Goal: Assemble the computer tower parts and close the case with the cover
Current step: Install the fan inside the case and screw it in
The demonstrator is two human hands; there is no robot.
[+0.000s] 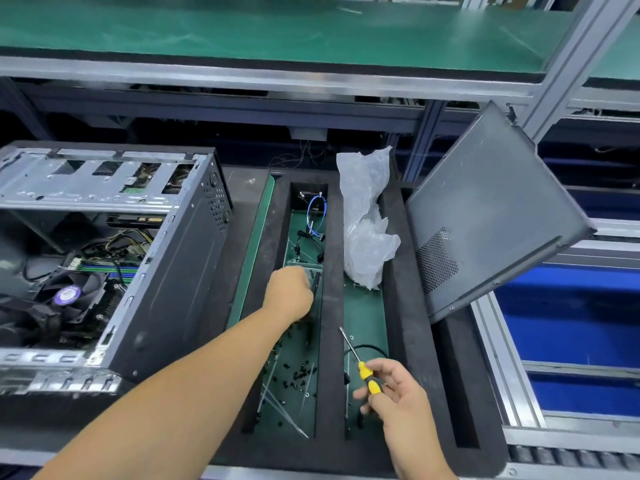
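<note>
The left hand [290, 295] hides its own fingers and whatever they touch in the foam tray's [408, 271] middle slot. The computer case [166, 271] is cut off by the left edge. Small black screws [298, 374] are too small to count. The right hand's [398, 400] wrist leaves the bottom edge.

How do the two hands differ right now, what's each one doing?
The left hand reaches far forward into the foam tray's middle compartment, fist curled on something dark that I cannot identify; the right hand stays near, over the next compartment. The right hand grips a yellow-handled screwdriver, tip pointing up and away. Both hover over the same tray.
</note>
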